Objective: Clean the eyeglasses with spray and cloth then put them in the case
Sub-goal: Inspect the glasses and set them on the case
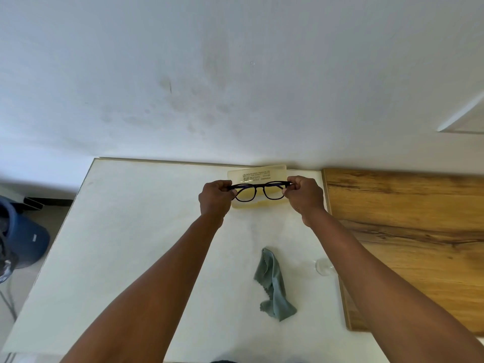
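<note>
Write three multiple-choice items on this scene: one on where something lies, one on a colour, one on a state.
1. Where does the cloth lie?
A. On the white table, between the forearms
B. On the wooden surface
C. Inside the case

2. What colour is the cloth?
A. Red
B. Grey-green
C. Yellow

3. How are the eyeglasses held?
A. In one hand only
B. Lying untouched on the table
C. By both hands, one at each end of the frame

Key: 1 A, it lies crumpled on the white table. 2 B, it is muted grey-green. 3 C, the left hand and right hand pinch the frame ends over the translucent case.
</note>
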A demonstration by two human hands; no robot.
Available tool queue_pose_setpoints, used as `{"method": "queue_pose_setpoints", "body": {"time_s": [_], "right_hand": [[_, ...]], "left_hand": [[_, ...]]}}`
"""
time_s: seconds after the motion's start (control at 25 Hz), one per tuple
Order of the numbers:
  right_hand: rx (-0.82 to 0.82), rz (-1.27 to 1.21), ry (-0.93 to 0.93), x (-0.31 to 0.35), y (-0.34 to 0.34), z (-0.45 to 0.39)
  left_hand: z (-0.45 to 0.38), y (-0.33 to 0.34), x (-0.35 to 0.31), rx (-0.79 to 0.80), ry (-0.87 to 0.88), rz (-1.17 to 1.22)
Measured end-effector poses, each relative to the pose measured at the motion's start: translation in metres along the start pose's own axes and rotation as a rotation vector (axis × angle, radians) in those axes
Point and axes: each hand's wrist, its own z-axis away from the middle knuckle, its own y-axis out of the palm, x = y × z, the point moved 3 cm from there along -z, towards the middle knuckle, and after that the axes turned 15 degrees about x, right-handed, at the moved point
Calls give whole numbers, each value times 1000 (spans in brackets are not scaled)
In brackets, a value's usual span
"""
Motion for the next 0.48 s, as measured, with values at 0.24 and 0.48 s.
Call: {"method": "queue_pose_setpoints", "body": {"time_s": [0.24, 0.48], "right_hand": [[18, 219, -84, -1, 0, 0], [56, 279, -82, -10, 0, -2]], "left_hand": [[4, 5, 5, -9, 17, -81], [3, 7, 5, -31, 53, -213]]}}
